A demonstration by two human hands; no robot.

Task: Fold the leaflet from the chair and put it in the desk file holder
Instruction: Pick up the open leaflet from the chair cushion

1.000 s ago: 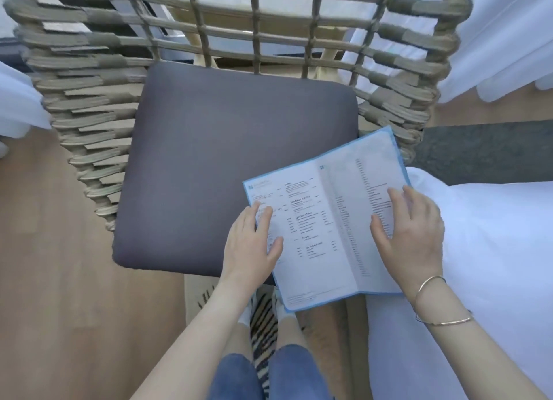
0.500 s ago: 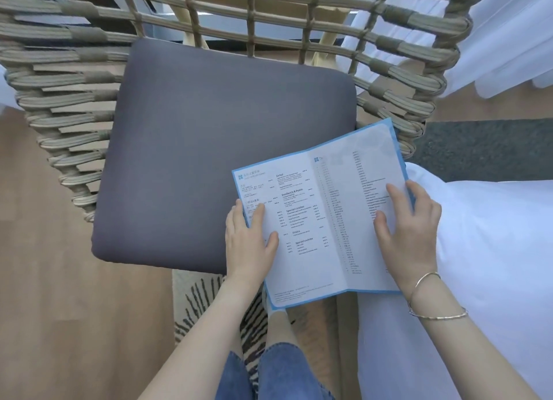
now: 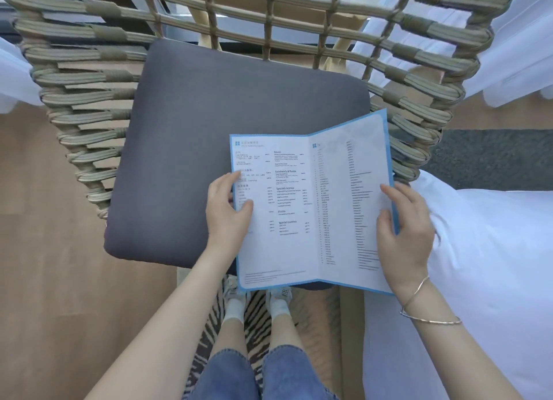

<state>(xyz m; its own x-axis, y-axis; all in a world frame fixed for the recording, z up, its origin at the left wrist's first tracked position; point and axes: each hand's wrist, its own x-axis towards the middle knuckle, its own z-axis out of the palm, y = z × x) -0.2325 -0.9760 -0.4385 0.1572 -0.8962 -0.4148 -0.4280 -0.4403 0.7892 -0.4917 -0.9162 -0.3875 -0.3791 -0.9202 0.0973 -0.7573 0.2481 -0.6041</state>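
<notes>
Both hands (image 3: 229,211) (image 3: 402,229) hold leaflet (image 3: 311,208) over chair (image 3: 209,148).

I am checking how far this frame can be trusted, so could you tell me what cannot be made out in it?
Head view only:
- Leaflet: small print too fine to read; its back faces away.
- Left hand and right hand: fingers behind the leaflet's edges are hidden.
- Desk file holder: outside the frame.
- Chair: top cut off by the upper edge.

We see soft daylight entering from the far side, behind the chair (image 3: 98,79); shadows stay faint. Wide-angle distortion bows the edges, and the leaflet (image 3: 311,208) print blurs.
</notes>
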